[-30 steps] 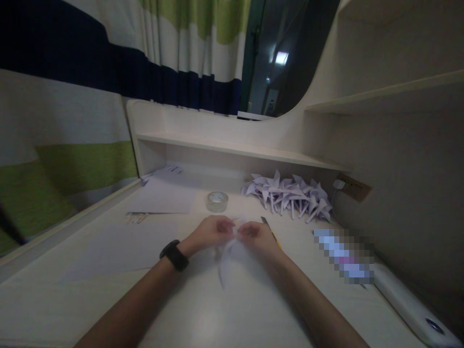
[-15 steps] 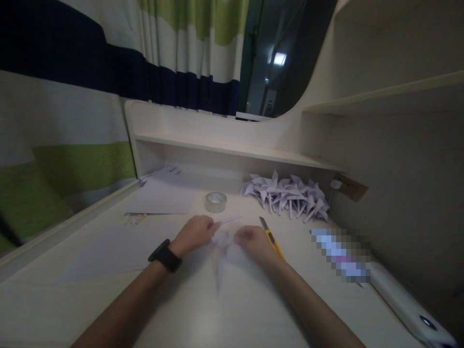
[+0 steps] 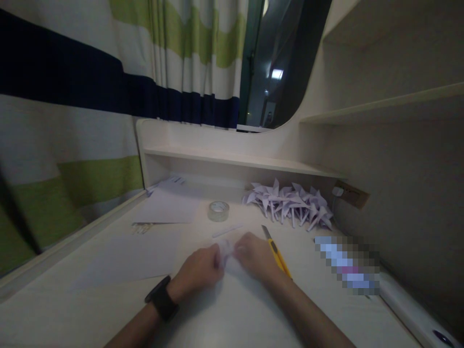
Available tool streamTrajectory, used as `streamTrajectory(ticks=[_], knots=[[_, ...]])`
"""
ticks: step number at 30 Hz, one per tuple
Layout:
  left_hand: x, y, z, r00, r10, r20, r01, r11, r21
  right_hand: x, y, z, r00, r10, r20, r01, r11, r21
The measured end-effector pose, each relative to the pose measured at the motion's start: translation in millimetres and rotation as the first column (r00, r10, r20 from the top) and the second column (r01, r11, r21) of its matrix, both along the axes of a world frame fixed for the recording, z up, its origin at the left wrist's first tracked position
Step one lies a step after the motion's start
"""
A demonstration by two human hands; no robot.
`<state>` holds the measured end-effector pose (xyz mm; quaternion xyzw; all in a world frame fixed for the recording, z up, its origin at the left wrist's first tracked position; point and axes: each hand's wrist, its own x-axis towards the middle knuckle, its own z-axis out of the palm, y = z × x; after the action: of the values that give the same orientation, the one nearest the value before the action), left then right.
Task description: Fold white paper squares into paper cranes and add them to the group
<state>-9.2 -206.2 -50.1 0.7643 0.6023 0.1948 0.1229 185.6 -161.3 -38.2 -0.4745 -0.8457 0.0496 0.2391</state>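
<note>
Between my hands is a white paper pinwheel (image 3: 225, 248), blurred and partly covered by my fingers. My left hand (image 3: 203, 267), with a black watch at the wrist, is closed on its left side. My right hand (image 3: 253, 253) pinches at its right edge, the fingertips drawn together. Just beyond the pinwheel a thin rolled paper stick (image 3: 227, 231) lies on the desk, touched by neither hand. A yellow utility knife (image 3: 278, 256) with its blade out lies right beside my right hand. Farther back stands a roll of clear tape (image 3: 218, 211).
Finished paper pinwheels (image 3: 290, 203) are heaped at the back right. Paper sheets (image 3: 166, 205) lie at the back left, another sheet (image 3: 126, 256) nearer, with small sticks (image 3: 142, 228) between. A blurred-out phone-like object (image 3: 344, 266) lies at right. A shelf (image 3: 232, 159) spans the back.
My left hand has left the paper stick, which now lies on the desk, and has come nearer to grip the pinwheel. My right hand stays at the pinwheel's right side. The view has tilted up slightly.
</note>
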Motion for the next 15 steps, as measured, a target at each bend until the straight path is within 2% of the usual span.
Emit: streamTrajectory(ticks=[4, 9, 12, 15], knots=[[-0.1, 0.1, -4.4, 1.0, 0.024, -0.017, -0.024, 0.999, 0.03, 0.5, -4.8, 4.8, 0.992, 0.101, 0.072, -0.103, 0.994, 0.035], [-1.6, 0.8, -2.5, 0.999, 0.004, 0.041, -0.006, 0.999, 0.045, 0.7, -4.3, 5.2, 0.965, 0.19, 0.183, -0.203, 0.978, 0.05], [-3.4, 4.4, 2.0, 0.994, 0.002, 0.112, -0.008, 0.999, 0.054, 0.1, 0.1, -0.7, 0.961, 0.173, 0.215, -0.194, 0.978, 0.08], [-5.1, 10.6, 3.6, 0.952, 0.023, 0.305, -0.023, 1.0, -0.004, 0.7, 5.3, -6.6, 0.981, 0.109, 0.163, -0.132, 0.981, 0.143]])
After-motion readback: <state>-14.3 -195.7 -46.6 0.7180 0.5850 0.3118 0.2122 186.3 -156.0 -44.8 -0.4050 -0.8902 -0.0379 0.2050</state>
